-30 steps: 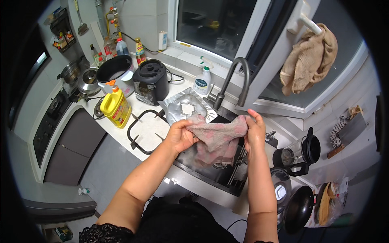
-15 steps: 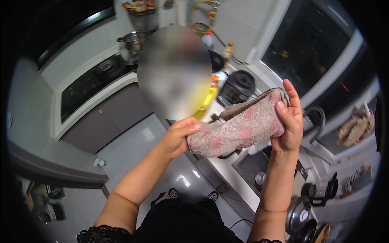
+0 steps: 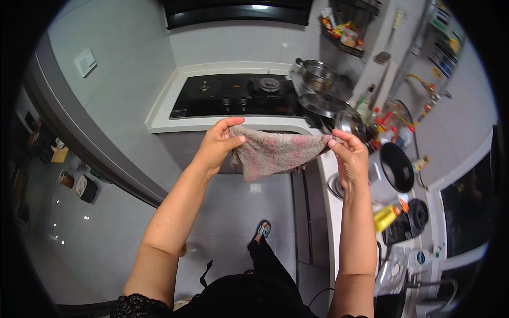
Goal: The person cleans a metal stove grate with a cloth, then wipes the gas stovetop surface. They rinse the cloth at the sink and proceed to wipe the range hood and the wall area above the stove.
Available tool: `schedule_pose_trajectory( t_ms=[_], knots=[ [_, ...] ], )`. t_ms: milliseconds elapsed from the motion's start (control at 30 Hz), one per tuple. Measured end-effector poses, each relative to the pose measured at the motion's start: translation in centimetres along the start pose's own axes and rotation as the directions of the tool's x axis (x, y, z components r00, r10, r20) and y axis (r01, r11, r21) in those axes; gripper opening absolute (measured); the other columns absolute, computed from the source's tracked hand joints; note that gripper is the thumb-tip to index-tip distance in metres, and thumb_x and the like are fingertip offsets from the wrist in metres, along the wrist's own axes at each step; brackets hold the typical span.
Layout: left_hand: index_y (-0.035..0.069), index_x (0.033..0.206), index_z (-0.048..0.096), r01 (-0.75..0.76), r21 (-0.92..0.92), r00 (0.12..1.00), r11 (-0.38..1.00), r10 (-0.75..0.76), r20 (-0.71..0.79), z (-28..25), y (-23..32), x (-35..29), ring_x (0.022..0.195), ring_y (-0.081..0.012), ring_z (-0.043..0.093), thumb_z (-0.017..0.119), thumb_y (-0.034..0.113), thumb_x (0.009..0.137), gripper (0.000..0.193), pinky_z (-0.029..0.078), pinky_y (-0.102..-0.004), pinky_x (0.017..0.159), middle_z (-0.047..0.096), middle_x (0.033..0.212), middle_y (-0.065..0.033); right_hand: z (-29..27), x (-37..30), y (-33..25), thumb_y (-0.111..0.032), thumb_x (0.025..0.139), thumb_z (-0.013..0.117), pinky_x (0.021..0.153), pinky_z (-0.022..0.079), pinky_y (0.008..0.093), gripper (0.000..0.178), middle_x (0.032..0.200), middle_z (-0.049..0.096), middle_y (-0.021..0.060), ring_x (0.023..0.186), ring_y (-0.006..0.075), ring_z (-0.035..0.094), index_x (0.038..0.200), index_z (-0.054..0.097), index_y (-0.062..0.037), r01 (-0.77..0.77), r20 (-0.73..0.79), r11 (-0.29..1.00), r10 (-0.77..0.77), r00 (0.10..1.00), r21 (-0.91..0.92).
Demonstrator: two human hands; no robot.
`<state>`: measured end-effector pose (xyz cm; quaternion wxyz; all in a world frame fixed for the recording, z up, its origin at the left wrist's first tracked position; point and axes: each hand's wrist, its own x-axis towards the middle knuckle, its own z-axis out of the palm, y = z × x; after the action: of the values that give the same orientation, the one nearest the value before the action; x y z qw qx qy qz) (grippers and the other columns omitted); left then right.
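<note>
A grey-pink spotted cloth (image 3: 281, 153) is stretched in the air between my two hands, in front of the stove counter. Its left corner is pinched by the thumb and fingers of my left hand (image 3: 220, 143), and a loose flap droops below. My right hand (image 3: 348, 153) grips the other end, thumb on top. Beyond the cloth lies the black gas hob (image 3: 236, 98), set into the white counter. Part of the cloth's far side is folded behind and hidden.
Pots (image 3: 318, 77) and a lidded pan (image 3: 321, 105) crowd the far right corner. Along the right counter stand a black bowl-shaped pan (image 3: 396, 167), a yellow spray bottle (image 3: 387, 216) and a faucet (image 3: 435, 283). A grey door frame (image 3: 90, 127) rises at left.
My view has turned left from the sink and window side to the stove. The cloth, bunched and rolled before, now hangs flatter between my hands.
</note>
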<state>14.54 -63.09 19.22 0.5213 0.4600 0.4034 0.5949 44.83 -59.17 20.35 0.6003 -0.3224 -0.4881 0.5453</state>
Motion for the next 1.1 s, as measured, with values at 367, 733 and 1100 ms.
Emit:
schedule_pose_trajectory(
  t_ms=[367,733,1100],
  knots=[
    [0.004,0.104,0.065,-0.245,0.962,0.843,0.120,0.516,0.151,-9.4,1.2,16.6,0.085,-0.0283,0.053,0.065,-0.009,0.071,0.035,0.045,-0.0341,0.074,0.054,0.090,-0.0120,5.5,18.1,10.7,-0.005,0.073,0.074,0.063,0.046,0.0308,0.021,0.070,0.057,0.0031,0.069,0.0175,0.054,0.094,0.068,-0.0018,0.195,0.145,0.659,-0.130,0.981,-0.727],
    [0.004,0.093,0.060,0.152,0.375,0.947,0.914,-0.025,-0.321,-22.5,2.0,32.6,0.080,-0.0059,0.055,0.059,0.017,0.094,0.013,0.044,-0.0226,0.076,0.064,0.085,0.0003,14.5,39.0,19.5,-0.014,0.090,0.063,0.054,0.032,0.0188,0.009,0.070,0.053,-0.0061,0.061,0.0017,0.040,0.087,0.060,-0.0055,0.042,0.236,0.889,0.076,0.969,-0.455],
    [0.001,0.098,0.061,-0.425,0.261,0.892,0.867,0.450,-0.044,-24.9,11.2,50.3,0.076,-0.0070,0.057,0.057,0.010,0.094,0.011,0.046,-0.0213,0.069,0.065,0.084,-0.0013,26.7,56.6,15.9,-0.010,0.093,0.059,0.053,0.042,0.0203,0.016,0.089,0.057,0.0046,0.067,0.0076,0.052,0.107,0.052,-0.0070,0.651,-0.195,0.744,-0.668,0.718,-0.151]
  ],
)
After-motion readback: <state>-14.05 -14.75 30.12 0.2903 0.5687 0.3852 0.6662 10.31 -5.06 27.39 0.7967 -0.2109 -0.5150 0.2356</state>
